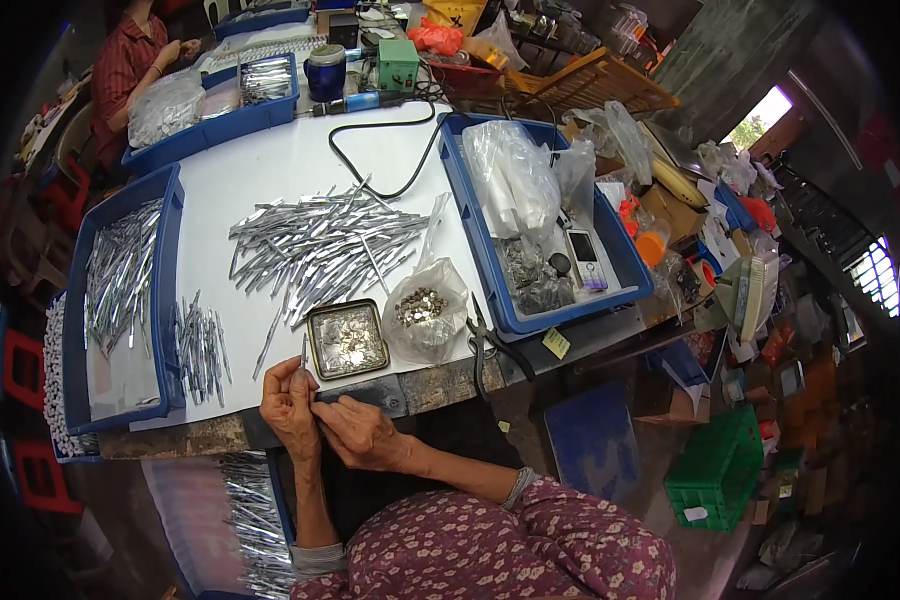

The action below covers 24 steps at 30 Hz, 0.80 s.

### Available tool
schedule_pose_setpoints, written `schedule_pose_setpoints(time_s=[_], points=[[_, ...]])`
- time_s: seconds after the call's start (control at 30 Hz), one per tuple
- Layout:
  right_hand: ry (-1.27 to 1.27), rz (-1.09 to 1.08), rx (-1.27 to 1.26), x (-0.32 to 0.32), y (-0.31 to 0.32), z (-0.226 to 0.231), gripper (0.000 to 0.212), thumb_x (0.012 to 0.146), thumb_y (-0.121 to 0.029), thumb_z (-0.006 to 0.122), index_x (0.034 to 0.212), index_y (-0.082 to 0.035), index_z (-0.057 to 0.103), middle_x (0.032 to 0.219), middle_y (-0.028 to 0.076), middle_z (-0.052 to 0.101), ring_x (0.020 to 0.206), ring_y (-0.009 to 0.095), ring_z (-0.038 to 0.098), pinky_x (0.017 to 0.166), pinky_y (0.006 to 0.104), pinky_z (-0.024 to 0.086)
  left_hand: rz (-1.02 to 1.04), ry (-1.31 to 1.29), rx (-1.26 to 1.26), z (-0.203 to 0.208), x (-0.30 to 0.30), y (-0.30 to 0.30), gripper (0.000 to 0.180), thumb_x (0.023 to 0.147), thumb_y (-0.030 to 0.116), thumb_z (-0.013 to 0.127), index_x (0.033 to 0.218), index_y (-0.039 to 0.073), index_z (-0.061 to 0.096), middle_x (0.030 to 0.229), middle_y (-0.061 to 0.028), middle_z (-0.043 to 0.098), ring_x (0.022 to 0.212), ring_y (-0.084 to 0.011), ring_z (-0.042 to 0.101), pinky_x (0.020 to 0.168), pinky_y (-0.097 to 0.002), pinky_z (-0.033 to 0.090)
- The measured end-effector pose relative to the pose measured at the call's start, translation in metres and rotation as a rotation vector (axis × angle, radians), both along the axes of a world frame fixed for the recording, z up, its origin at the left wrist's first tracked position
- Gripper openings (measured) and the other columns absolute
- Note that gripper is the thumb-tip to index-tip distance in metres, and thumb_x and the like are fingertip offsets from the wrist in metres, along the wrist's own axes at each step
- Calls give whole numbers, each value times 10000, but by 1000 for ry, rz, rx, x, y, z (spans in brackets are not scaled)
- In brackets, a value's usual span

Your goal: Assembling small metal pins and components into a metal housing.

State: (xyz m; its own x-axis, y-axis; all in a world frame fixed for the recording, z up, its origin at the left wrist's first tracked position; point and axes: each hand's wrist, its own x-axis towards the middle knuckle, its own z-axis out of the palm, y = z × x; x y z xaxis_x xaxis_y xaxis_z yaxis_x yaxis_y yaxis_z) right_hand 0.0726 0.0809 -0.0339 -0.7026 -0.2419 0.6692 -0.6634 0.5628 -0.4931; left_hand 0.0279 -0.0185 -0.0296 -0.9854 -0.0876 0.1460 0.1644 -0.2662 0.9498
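1. Left hand [292,405]: grasping. Thumb and fingertips pinch a thin silver piece [304,347], which stands up from my grip at the near edge of the table [260,168], just left of a square tin.
2. Right hand [362,432]: fingers curled in, thumb side toward my left hand, fingertips close against it. I cannot tell whether anything sits between these fingers.
3. Square tin [355,371]: just beyond my hands; holds small shiny metal bits [350,343].
4. Clear plastic bag [438,346]: just right of the tin, its mouth spread; small round metal pieces [420,306] gathered inside.
5. Large heap of silver strips [320,245]: beyond the tin and bag, strips lying crosswise over one another on the white surface. A smaller heap [202,350] lies to the left, beside the left blue tray [168,290], which holds many similar strips.
6. Pliers [482,335]: right of the bag, black handles reaching past the table edge.
7. Right blue tray [570,315]: contains clear bags [510,175] and a mobile phone [587,258].
8. Far side of the table: a small green box [398,65]. At far left, another person [130,65] in a red shirt, hands raised together near a tray.
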Motion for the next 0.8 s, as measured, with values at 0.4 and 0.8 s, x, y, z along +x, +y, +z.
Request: schedule_pose_setpoints(time_s=[0.4, 0.8], points=[[7, 2, -3, -2, 2, 3, 374, 674, 63, 551, 1035, 105, 462, 709, 131, 486, 620, 249, 481, 542, 310, 411, -11, -12, -1, 1, -1, 1, 140, 866, 59, 510, 978, -24, 506, 662, -20, 499, 534, -32, 372, 484, -157, 276], [13, 6, 0, -1, -2, -2, 363, 652, 39, 556, 1007, 80, 494, 721, 142, 499, 616, 269, 503, 536, 338, 420, -18, 20, 32, -2, 1, -5, 151, 856, -7, 474, 998, -50, 500, 690, -15, 493, 591, -42, 413, 518, -165, 315]])
